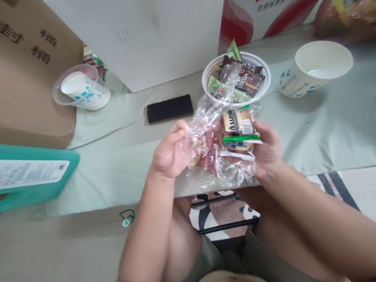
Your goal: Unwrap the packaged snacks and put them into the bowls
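Note:
Over the table's front edge, my left hand (173, 150) pinches the side of a crinkled clear plastic bag (207, 113). Red-wrapped snacks (210, 154) show through the film. My right hand (268, 149) is closed around wrapped biscuits (237, 123) with green-edged packaging, at the bag's right side; whether they lie inside the bag I cannot tell. Just behind the bag stands a white bowl (206, 85) holding several packaged snacks, some in brown cocoa wrappers (249, 78) and some in green ones. The bag's upper part overlaps the bowl's front rim.
A black phone (170, 108) lies left of the bowl. A large paper cup (315, 70) stands at right, and nested cups (85, 88) lean at left. Boxes, including a white one (141, 35) and a cardboard one (35, 78), line the back and left. A teal container (66, 168) is at left.

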A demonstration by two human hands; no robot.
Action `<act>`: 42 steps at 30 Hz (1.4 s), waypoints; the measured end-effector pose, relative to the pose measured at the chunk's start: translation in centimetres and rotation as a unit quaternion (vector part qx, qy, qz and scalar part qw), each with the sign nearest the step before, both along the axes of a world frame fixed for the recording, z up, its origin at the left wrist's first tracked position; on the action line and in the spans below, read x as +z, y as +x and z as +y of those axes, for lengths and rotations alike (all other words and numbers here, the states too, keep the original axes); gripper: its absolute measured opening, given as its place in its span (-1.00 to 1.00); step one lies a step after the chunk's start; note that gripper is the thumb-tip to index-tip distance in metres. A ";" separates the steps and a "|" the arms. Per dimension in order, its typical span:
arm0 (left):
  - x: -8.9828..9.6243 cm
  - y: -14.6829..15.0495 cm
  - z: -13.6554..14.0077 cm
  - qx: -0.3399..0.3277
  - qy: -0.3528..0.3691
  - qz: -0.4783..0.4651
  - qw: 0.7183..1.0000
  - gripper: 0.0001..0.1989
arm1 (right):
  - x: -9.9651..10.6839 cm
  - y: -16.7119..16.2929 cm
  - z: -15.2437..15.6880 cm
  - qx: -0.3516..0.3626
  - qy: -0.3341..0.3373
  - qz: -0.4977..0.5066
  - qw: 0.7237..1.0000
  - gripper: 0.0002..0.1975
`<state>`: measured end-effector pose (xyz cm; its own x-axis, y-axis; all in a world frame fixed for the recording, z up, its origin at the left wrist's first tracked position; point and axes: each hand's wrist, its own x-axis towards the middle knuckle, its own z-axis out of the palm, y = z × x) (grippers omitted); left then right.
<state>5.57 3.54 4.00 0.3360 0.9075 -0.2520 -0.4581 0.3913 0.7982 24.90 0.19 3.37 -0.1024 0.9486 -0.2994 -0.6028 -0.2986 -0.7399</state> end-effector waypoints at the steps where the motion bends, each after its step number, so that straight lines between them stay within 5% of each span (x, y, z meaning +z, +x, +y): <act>1: 0.2 -0.1 -0.1 0.020 0.009 -0.015 1.000 -0.66 | 0.2 -0.1 0.1 0.012 -0.018 0.030 0.999 -0.55; 11: 0.5 -0.6 -0.6 0.076 0.023 -0.042 0.996 -0.46 | -0.7 -0.5 0.1 0.060 -0.088 0.087 0.991 -0.43; 18: 0.6 -1.4 -0.5 0.135 0.092 -0.012 0.986 -0.48 | -1.2 -0.6 0.3 -0.017 -0.075 0.072 0.994 -0.58; 26: 1.2 -2.1 -0.4 0.133 0.076 -0.148 0.977 -0.63 | -1.4 -0.8 0.3 -0.030 -0.067 0.073 0.995 -0.57; 33: 0.8 -3.0 -0.4 0.164 0.144 -0.082 0.972 -0.66 | -1.2 -0.9 0.1 -0.004 -0.062 0.065 0.996 -0.59; 37: 0.9 -3.5 -0.3 0.181 0.148 -0.144 0.962 -0.82 | -1.4 -0.9 0.1 -0.005 -0.069 0.080 0.994 -0.62; 40: 1.0 -3.5 0.1 0.202 0.119 -0.177 0.956 -0.82 | -1.5 -0.8 0.2 -0.013 -0.069 0.081 0.994 -0.61; 42: 1.0 -3.3 0.5 0.225 0.057 -0.118 0.966 -0.90 | -1.5 -0.8 0.3 -0.014 -0.065 0.085 0.994 -0.61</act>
<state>2.26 4.00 5.00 -0.0630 0.9922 -0.1072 -0.7353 0.0265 0.6773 24.11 0.48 1.87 -0.1361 0.9062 -0.4004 -0.7255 -0.3664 -0.5826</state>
